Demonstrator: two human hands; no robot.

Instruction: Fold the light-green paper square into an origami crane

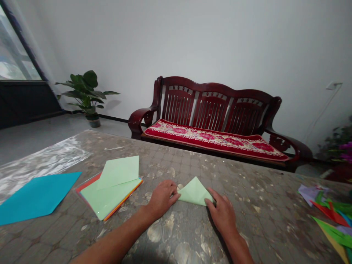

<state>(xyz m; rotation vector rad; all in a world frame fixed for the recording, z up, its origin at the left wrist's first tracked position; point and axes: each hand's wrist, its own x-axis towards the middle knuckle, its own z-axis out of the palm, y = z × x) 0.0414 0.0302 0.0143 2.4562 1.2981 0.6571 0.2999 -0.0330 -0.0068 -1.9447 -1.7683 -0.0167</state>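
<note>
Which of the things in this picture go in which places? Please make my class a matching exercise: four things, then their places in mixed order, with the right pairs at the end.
Things
1. Folded light-green paper
2. Blue sheet
3. Potted plant
4. Red patterned seat pad

Places
A. On the wooden bench
B. Between the left hand and the right hand, touched by both
C. On the floor near the wall
D. On the table, left of the stack of sheets

Right pairs: 1-B, 2-D, 3-C, 4-A
</note>
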